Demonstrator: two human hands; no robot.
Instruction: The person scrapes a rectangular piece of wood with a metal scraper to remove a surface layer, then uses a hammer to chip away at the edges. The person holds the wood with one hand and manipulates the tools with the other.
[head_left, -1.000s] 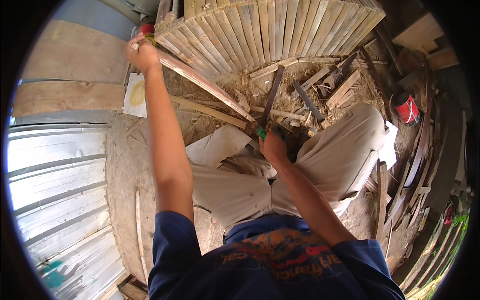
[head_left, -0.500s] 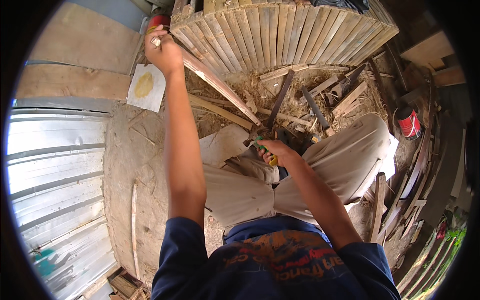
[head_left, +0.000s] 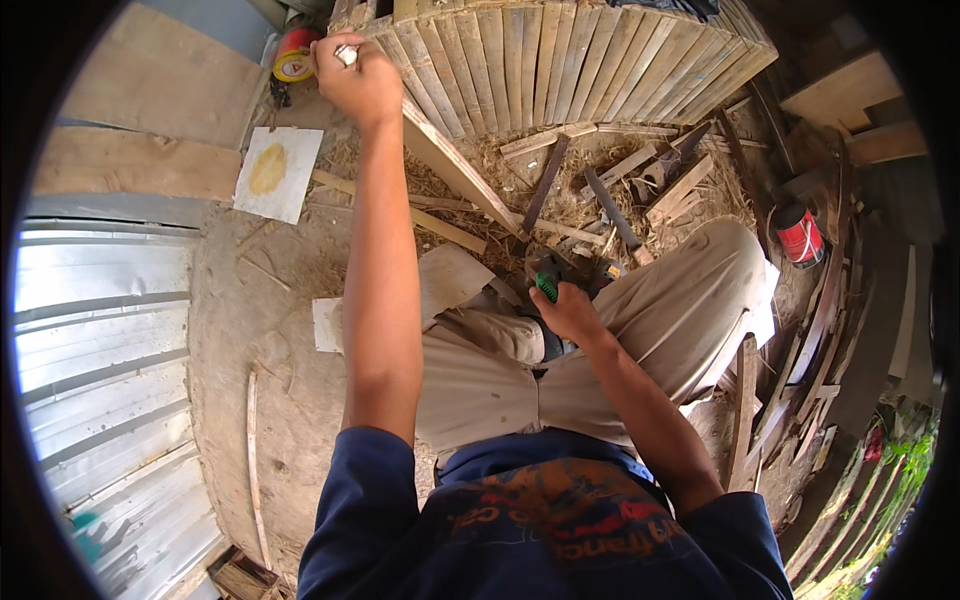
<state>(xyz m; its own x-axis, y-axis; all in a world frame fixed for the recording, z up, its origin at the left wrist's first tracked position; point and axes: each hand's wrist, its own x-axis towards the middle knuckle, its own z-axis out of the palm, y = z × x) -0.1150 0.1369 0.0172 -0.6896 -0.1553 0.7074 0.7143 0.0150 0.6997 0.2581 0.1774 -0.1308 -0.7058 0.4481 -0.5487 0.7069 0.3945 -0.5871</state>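
In my raised left hand (head_left: 358, 80), closed at the upper left, is the top end of a long wooden strip (head_left: 455, 170). The strip slants down to the right, its lower end close to the ground in front of my legs. My right hand (head_left: 570, 312) is wrapped round the green grip of what looks like a hammer (head_left: 546, 284), low between my knees. Its dark head is hard to make out near the foot of the strip. Just beyond lies a handsaw-like blade with a wooden handle (head_left: 640, 255).
A slatted wooden bench (head_left: 540, 70) stands ahead. Scrap wood (head_left: 680, 190) and dry shavings litter the ground. A red can (head_left: 800, 237) stands at right, and a red can with a yellow tape roll (head_left: 292, 66) at upper left. Corrugated metal sheeting (head_left: 110, 330) lines the left side.
My left hand has shifted a little right with the strip's top end. My right hand and the hammer have moved slightly right; the yellow handle end no longer shows. The view has shifted slightly.
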